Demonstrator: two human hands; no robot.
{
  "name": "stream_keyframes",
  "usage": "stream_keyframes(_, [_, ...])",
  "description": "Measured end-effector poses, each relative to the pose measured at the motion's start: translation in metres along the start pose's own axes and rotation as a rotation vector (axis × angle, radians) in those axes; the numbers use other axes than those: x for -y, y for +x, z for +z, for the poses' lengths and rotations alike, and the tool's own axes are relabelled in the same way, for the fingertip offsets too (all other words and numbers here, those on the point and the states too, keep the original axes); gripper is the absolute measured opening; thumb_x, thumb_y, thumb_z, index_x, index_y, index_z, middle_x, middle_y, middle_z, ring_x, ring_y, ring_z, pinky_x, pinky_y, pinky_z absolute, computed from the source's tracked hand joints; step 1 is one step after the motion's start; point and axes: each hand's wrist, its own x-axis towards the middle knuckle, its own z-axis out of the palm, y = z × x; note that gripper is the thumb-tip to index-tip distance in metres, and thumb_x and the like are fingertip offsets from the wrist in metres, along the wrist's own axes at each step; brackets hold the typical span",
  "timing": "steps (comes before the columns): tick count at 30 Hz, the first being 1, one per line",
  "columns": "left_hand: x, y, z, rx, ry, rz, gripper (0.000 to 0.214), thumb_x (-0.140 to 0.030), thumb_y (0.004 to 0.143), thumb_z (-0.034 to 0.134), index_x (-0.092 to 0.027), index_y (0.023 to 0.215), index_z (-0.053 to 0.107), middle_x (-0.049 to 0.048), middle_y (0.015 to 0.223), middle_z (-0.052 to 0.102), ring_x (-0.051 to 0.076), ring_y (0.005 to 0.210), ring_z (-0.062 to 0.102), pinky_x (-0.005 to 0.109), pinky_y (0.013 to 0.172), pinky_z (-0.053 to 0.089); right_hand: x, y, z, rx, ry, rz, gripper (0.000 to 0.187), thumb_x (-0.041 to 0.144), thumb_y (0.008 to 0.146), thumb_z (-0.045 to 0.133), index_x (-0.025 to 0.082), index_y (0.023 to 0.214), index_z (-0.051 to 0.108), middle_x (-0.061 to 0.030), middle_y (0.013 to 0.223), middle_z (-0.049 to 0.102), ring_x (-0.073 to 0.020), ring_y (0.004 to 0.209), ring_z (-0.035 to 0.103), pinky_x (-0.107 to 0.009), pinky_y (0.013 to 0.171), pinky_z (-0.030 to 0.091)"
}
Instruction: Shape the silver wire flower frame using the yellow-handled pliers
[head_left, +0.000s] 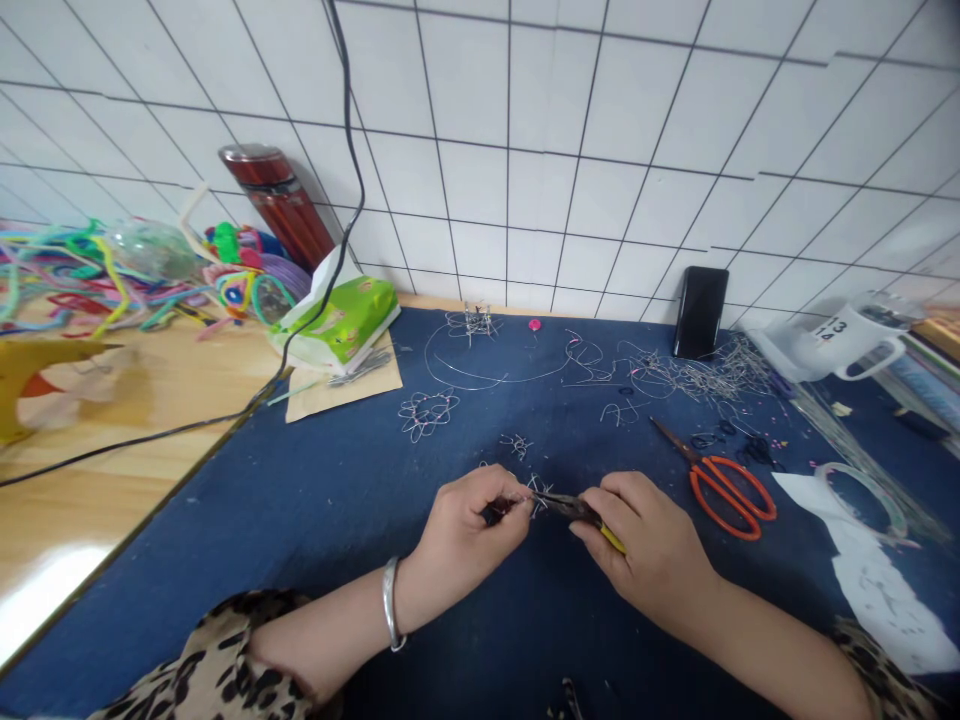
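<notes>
As my left hand (469,525) pinches the wire piece (541,488), pliers (570,506) point straight at it!
It pokes from my pinch, right by their nose; my right hand (651,550) clasps them, the bite too small to tell.

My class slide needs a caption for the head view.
Left hand pinching thin wirework, right hand gripping pliers over a dark blue surface, orange-handled scissors lying nearby.

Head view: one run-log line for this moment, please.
left hand: pinching wirework | right hand: gripping pliers | scissors: right of pliers
</notes>
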Motion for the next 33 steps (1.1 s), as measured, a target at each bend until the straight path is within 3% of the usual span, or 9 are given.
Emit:
stream_keyframes(5, [0.0004, -0.0022, 0.0005, -0.005, -0.041, 0.009, 0.009, -0.012, 0.077, 0.055, -0.014, 0.071, 0.061, 0.0013, 0.062, 0.058, 0.012, 0.057, 0.053, 0.022, 0.054, 0.042, 0.0014, -0.0003, -0.0001, 0.024, 0.011, 0.012, 0.020, 0.029, 0.085, 0.047, 0.017, 0.095, 0.059, -0.0069, 0.083, 0.053, -0.0171, 0.077, 0.051, -0.032, 0.069, 0.044])
stream_keyframes(22, [0.0015, -0.0043, 0.0020, 0.044, -0.272, -0.177, 0.010, -0.019, 0.081, 0.056, -0.013, 0.073, 0.058, -0.0007, 0.062, 0.055, 0.008, 0.047, 0.053, 0.019, 0.046, 0.043, 0.0007, 0.0000, 0.0021, 0.071, 0.102, 0.024, 0.020, 0.025, 0.086, 0.046, 0.017, 0.100, 0.057, -0.0064, 0.087, 0.051, -0.0173, 0.079, 0.049, -0.033, 0.072, 0.043])
stream_keyframes(33, [0.0029, -0.0042, 0.0011, -0.019, -0.161, -0.010, 0.009, -0.015, 0.079, 0.057, -0.013, 0.071, 0.060, 0.0019, 0.063, 0.056, 0.011, 0.054, 0.053, 0.023, 0.053, 0.042, 0.0049, -0.0003, -0.0006, 0.084, 0.234, 0.086, 0.021, 0.028, 0.086, 0.046, 0.017, 0.101, 0.057, -0.0065, 0.087, 0.050, -0.0158, 0.077, 0.048, -0.031, 0.070, 0.043])
